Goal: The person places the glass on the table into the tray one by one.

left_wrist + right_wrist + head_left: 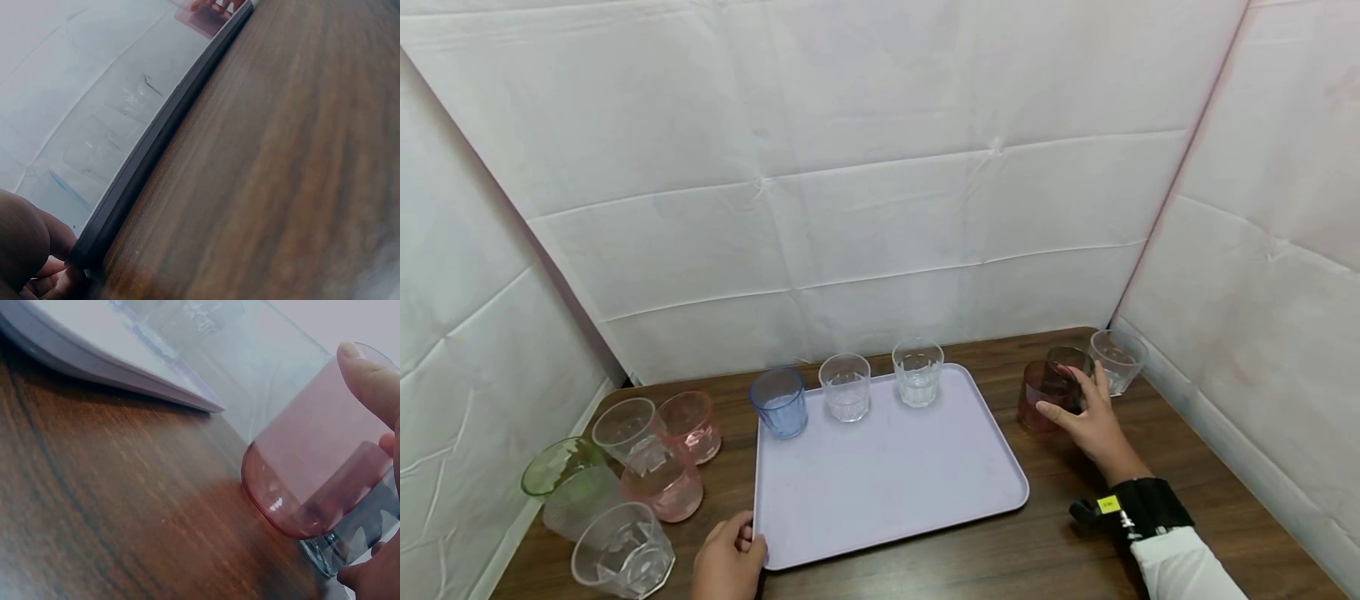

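My left hand (pixel 727 558) grips the near left corner of a pale lilac tray (pixel 887 492), its thumb on the rim. The left wrist view shows the fingers (pixel 59 237) at the tray's edge. At the right, my right hand (pixel 1097 425) holds a dark red glass (pixel 1036 408), thumb on its near side. A grey glass (pixel 1070 358) stands close against that glass, by the other fingers; how they lie on it is partly hidden. Behind the hand is a clear glass (pixel 1117 358). Along the tray's far side stand a blue glass (pixel 780 408) and two clear glasses (pixel 917 375).
Left of the tray, several glasses crowd together: a green one (pixel 568 483), pink ones (pixel 692 429) and clear ones (pixel 625 554). They stand on a brown wooden table (pixel 940 558). White sheets (pixel 880 208) hang as walls behind and on both sides.
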Tool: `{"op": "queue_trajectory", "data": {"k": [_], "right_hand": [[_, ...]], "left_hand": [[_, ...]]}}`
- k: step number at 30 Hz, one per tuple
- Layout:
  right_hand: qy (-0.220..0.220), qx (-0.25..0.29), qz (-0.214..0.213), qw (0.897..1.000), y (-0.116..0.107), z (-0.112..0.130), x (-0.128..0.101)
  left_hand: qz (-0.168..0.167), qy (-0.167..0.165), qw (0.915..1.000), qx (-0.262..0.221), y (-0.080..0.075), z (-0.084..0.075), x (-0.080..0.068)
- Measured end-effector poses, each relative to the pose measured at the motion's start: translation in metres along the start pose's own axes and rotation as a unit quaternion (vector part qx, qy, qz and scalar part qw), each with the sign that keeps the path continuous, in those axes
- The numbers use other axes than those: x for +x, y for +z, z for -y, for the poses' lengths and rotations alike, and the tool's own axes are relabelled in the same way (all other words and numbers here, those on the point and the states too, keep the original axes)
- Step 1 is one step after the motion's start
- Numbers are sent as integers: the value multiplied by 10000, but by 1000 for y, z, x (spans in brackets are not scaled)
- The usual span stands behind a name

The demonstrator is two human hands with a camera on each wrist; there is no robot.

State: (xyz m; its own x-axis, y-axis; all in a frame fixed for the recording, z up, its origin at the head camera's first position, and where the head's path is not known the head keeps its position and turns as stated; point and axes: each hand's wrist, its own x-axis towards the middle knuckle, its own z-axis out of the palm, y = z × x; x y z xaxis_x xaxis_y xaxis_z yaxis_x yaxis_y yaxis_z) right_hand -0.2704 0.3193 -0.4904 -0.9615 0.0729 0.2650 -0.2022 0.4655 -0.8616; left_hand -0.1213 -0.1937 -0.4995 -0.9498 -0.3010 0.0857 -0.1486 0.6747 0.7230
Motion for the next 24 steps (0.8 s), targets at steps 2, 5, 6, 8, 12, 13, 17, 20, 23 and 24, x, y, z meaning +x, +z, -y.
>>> {"op": "queue_trajectory", "data": {"k": [2, 5, 6, 8, 12, 13, 17, 20, 23, 24], "right_hand": [[-16, 35, -33, 10000, 1, 3, 0], [-26, 126, -83, 9999, 1, 7, 1], [-4, 110, -109, 9999, 1, 9, 1], [30, 117, -163, 9998, 1, 13, 0], [146, 410, -178, 9989, 1, 28, -1], [156, 496, -186, 9985, 0, 32, 0], [142, 718, -249, 9970, 0, 51, 2], [67, 1260, -353, 9914, 3, 65, 2], [-103, 2049, -438, 9777, 10, 84, 2], [-216, 2269, -433, 9727, 13, 91, 3]], "left_hand": [[6, -38, 10000, 4, -1, 0, 0], [-17, -72, 10000, -5, -1, 1, 0], [-47, -66, 10000, -24, -1, 1, -1], [-106, -20, 9999, -40, -1, 2, -1], [-238, 50, 9997, -80, 0, 4, -3], [-258, 65, 9996, -81, 0, 4, -3], [-351, 185, 9992, -79, 2, 3, -4], [-345, 232, 9991, -44, 2, 3, -4], [-282, 244, 9993, -44, 2, 2, -3], [-269, 249, 9993, -46, 2, 2, -3]]}}
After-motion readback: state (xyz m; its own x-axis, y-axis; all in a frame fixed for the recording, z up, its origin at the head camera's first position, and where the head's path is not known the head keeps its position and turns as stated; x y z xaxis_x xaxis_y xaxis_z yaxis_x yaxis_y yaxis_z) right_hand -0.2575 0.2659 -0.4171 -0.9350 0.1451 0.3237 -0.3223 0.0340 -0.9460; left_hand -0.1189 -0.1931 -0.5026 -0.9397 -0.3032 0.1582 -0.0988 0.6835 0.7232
